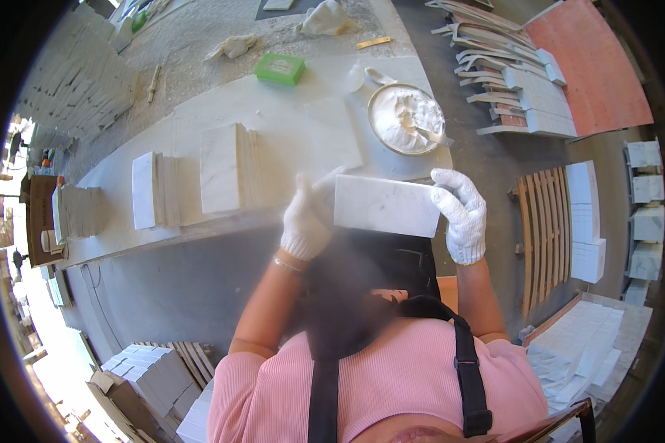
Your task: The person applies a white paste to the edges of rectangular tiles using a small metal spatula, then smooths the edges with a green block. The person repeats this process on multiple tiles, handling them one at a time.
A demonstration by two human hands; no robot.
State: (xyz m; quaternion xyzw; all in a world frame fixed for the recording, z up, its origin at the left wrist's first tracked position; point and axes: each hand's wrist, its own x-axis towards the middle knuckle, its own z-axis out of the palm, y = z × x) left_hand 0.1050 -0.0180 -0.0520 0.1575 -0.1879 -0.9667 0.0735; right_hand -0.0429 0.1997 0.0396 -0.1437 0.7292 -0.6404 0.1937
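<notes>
My right hand (462,218), in a white knit glove, grips the right end of a rectangular white marble tile (384,205) with faint grey veins. The tile is held up over the table's near edge. My left hand (307,221), gloved alike, is by the tile's left end with fingers stretched out; I cannot tell whether a fingertip touches it. Beyond the tile stands a round bowl (372,127) of white powder or paste, with a flat blade (436,137) stuck in it. A pale flat slab (332,133) lies left of the bowl.
On the table (177,122) stand rows of upright tiles (222,170), a second row (146,192), a green box (279,69) and a clear bottle (355,77). Right, tiles rest beside a wooden pallet (543,236) and a red board (591,66). More stacked tiles (151,376) stand behind left.
</notes>
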